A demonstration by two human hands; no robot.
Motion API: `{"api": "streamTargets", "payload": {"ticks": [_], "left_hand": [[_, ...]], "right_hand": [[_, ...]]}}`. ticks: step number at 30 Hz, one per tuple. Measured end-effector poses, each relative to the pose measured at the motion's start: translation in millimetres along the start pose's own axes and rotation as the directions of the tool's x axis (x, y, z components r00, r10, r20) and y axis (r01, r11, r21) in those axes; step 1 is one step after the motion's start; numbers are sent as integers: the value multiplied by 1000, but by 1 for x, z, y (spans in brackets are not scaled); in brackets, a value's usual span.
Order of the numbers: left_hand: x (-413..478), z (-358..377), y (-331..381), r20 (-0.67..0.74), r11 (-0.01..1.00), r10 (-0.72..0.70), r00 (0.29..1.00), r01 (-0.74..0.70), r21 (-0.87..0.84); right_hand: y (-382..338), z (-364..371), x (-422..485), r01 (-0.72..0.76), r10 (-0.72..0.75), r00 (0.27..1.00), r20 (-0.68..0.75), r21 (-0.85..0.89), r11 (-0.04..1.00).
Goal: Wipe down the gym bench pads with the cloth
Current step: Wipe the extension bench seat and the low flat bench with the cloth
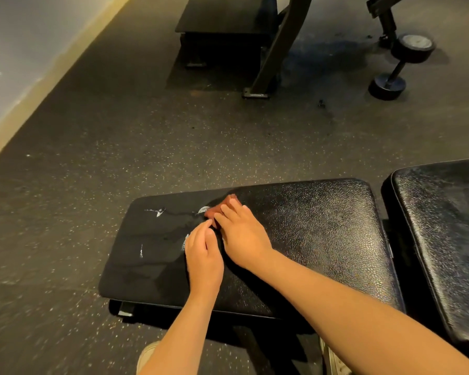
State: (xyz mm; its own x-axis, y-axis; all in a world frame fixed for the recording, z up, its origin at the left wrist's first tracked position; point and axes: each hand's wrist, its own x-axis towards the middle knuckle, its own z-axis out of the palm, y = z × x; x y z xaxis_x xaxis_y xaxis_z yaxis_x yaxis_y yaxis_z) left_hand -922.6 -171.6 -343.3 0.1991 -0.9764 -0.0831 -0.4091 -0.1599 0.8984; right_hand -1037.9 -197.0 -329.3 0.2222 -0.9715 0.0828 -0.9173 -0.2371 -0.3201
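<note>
Though half hidden under the right hand (245,239), a crumpled rust-red cloth (229,199)

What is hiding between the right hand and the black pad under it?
A reddish cloth. The head view shows the right hand flat on it, pressing it against the pad, with cloth peeking out past the fingertips.

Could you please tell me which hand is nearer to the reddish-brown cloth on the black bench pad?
Right. The right hand lies flat on the reddish-brown cloth, pressing it to the black bench pad; the left hand sits beside it, fingertips at its edge.
</note>
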Motion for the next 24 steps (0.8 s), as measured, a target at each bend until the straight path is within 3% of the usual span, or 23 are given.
{"api": "streamTargets", "payload": {"ticks": [4,8,11,15,19,24], "left_hand": [[-14,-7,-9,-59,994,23,998,-17,104],[-40,-21,-19,-50,964,11,999,3,266],[-67,-44,-33,-59,976,-17,998,30,217],[-99,-76,-63,28,972,-21,999,14,235],[-113,-86,-71,187,964,-57,981,6,266],[-109,-99,-62,234,967,-114,965,54,249]], "right_hand": [[14,-6,-4,182,-180,983,37,-60,981],[-5,0,-3,-38,39,999,25,-64,997],[-33,13,-30,49,-48,999,18,-16,999],[-54,14,-69,188,-188,982,-1,23,982],[-58,11,-79,257,-255,964,76,-21,966],[-55,9,-73,4,4,998,68,-131,991]]}}
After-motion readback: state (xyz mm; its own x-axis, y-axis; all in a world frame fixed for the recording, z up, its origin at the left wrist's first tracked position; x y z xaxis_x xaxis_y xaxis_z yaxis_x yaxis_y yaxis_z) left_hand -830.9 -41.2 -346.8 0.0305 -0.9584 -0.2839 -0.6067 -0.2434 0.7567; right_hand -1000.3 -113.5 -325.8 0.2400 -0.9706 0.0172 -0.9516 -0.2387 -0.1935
